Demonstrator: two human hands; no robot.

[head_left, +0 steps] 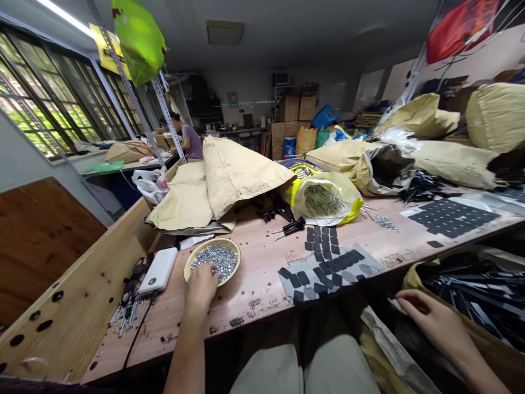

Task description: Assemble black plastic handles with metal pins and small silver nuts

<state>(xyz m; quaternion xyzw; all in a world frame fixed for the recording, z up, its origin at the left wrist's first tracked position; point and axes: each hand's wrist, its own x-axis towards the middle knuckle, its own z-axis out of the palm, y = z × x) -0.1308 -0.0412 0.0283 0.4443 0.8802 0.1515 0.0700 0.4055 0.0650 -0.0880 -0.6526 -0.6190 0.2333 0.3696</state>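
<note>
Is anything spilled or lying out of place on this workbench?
Yes. A small heap of silver bits lies loose on the table, far from the bowl that the left hand reaches into. Metal pins also lie scattered by the power bank.

A small assembly workshop: a scuffed wooden surface (262,284) carries a bowl of screws (212,259), black pad sheets (328,262), paper sacks (229,180), with stacked cartons (289,117) behind.
</note>
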